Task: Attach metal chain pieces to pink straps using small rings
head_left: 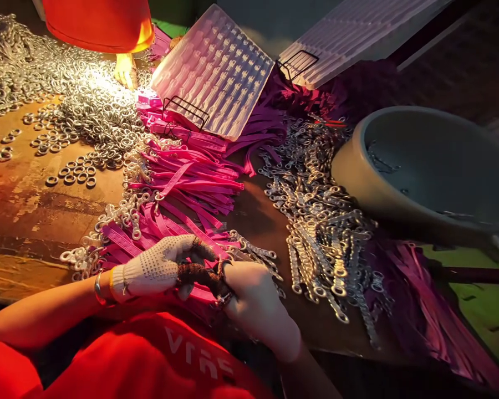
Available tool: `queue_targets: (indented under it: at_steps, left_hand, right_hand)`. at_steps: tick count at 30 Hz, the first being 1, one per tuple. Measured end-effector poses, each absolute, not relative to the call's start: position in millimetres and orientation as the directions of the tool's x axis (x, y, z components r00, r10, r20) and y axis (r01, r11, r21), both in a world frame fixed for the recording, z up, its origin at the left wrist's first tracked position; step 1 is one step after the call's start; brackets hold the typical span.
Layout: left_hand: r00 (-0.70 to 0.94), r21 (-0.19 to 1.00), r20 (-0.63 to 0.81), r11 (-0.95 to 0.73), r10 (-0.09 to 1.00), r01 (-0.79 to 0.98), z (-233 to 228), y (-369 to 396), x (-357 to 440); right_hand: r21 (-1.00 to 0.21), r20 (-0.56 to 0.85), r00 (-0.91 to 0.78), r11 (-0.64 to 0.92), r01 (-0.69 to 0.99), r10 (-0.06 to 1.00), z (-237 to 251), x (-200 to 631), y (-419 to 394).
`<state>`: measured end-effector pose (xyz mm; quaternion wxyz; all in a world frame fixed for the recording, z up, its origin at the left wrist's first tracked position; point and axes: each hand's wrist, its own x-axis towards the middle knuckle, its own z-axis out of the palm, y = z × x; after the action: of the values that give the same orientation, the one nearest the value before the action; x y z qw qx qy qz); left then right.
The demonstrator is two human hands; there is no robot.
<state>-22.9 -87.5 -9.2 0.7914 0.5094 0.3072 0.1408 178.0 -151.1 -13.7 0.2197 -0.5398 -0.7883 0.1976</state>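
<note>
Left hand and right hand pinch one pink strap together; the clips at three o'clock could snag and scatter if a sleeve drags.

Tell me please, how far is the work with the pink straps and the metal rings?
Done: many pink straps on the table already carry metal ends. In hand: the gloved left hand and right hand meet on one strap at the near edge; whether they grip it is unclear. Left: a large heap of loose rings, a pile of metal clips, darker straps at right.
</note>
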Motion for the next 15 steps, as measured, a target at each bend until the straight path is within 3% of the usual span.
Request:
queue_targets:
  at_steps: [4, 8, 10, 15]
  left_hand:
    - [0.793, 0.869, -0.354, 0.488, 0.497, 0.082, -13, -88, -20]
    - [0.717, 0.863, -0.397, 0.499, 0.573, 0.078, -12, -81, -13]
    - [0.717, 0.888, -0.407, 0.429, 0.567, 0.165, -8, -74, -10]
    - [0.804, 0.921, -0.38, 0.268, 0.456, 0.283, 2, -61, -8]
  right_hand:
    - [-0.574, 0.223, -0.364, 0.423, 0.701, 0.904, -23, 175, -155]
    - [-0.464, 0.312, -0.437, 0.537, 0.705, 0.844, -34, 169, -161]
    - [-0.44, 0.308, -0.423, 0.522, 0.73, 0.852, -37, 170, -160]
    - [-0.538, 0.201, -0.348, 0.4, 0.742, 0.916, -33, 183, -150]
